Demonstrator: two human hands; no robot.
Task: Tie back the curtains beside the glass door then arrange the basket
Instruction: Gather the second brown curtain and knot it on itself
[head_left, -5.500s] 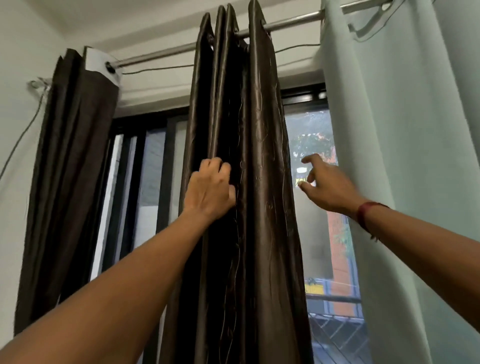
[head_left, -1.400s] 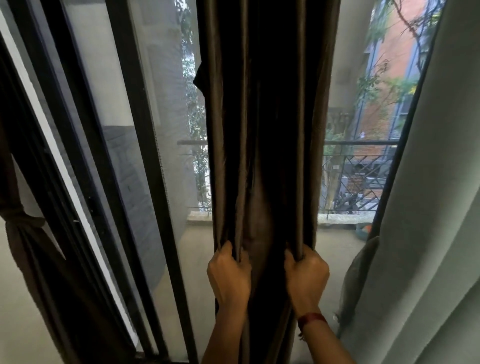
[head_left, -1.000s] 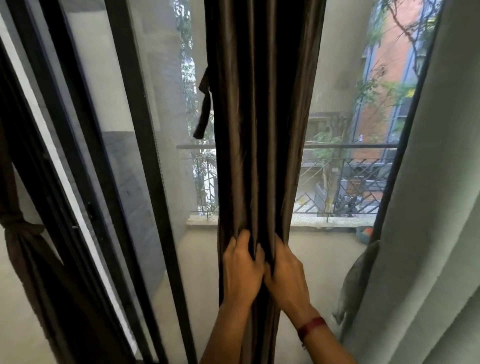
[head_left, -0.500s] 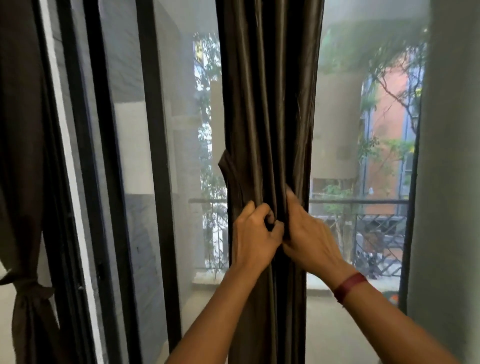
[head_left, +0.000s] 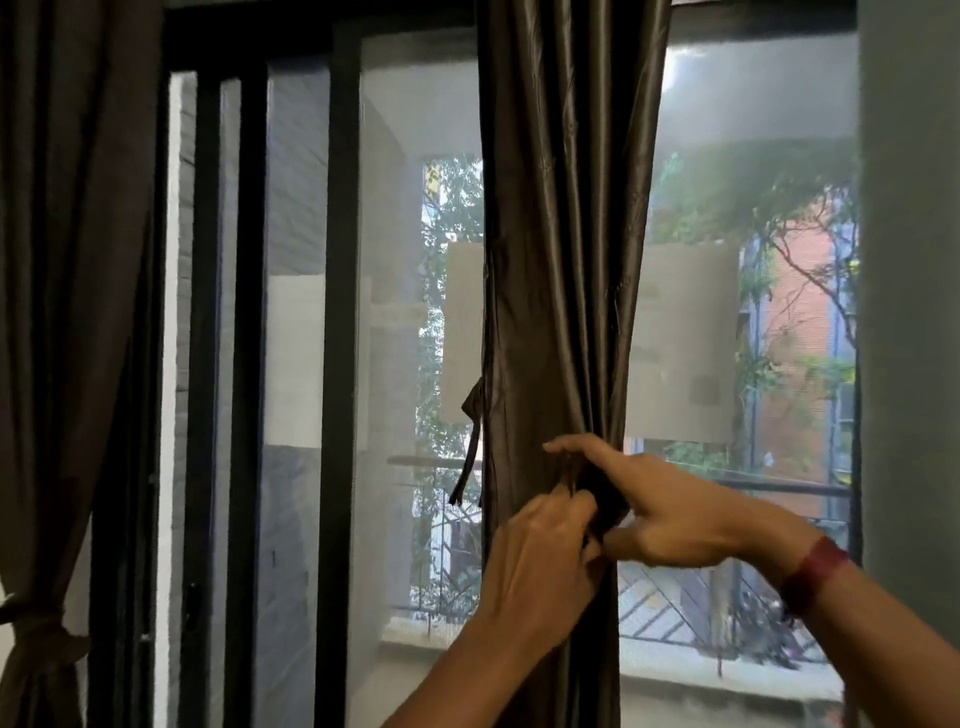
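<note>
The brown curtain (head_left: 561, 260) hangs gathered as a thick column down the middle, and both hands crowd its front. The left hand (head_left: 540, 566) grips the folds from below, while the right hand (head_left: 665, 514) comes in from the right and pinches a dark fold. Left of the column there is open room as far as the black door frame (head_left: 340, 364), broken only by a tie strap (head_left: 470, 457) dangling at the curtain's edge. On the right, a narrower gap runs to the grey curtain (head_left: 909, 364). The glass door (head_left: 395, 260) closes off everything behind. The tied curtain (head_left: 62, 260) fills the far left.
</note>
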